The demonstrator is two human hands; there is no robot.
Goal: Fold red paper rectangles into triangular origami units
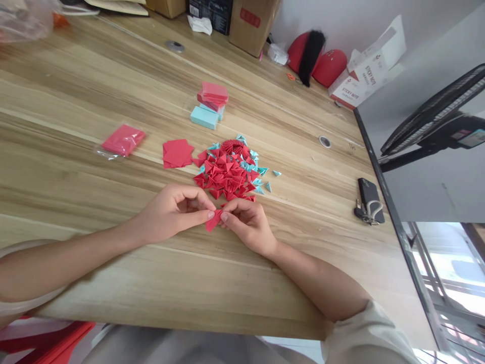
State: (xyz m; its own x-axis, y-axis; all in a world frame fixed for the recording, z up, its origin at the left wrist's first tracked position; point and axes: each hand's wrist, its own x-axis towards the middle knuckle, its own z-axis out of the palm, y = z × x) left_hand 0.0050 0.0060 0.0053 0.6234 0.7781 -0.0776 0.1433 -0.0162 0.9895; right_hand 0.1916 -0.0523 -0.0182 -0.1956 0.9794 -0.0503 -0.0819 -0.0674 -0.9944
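Observation:
Between my two hands is a small folded piece of red paper point(213, 222). Thumb and fingers of my left hand point(170, 213) pinch its left side, while my right hand point(248, 225) pinches the upper right corner. Just beyond my fingertips lies a heap of red folded paper triangles point(227, 174), mixed with light blue folded triangles point(261, 172) along its right and far sides. A round red piece of joined folds point(234, 147) sits at the heap's far edge. Left of the heap, several flat red paper sheets point(177, 153) overlap.
A plastic-wrapped red paper pack point(123, 140) lies at left. Red packs point(214, 92) and blue paper blocks point(203, 117) are stacked farther back. A black case with keys point(369, 199) is near the right edge; a fan point(435, 116) stands beyond. Boxes point(252, 25) line the back.

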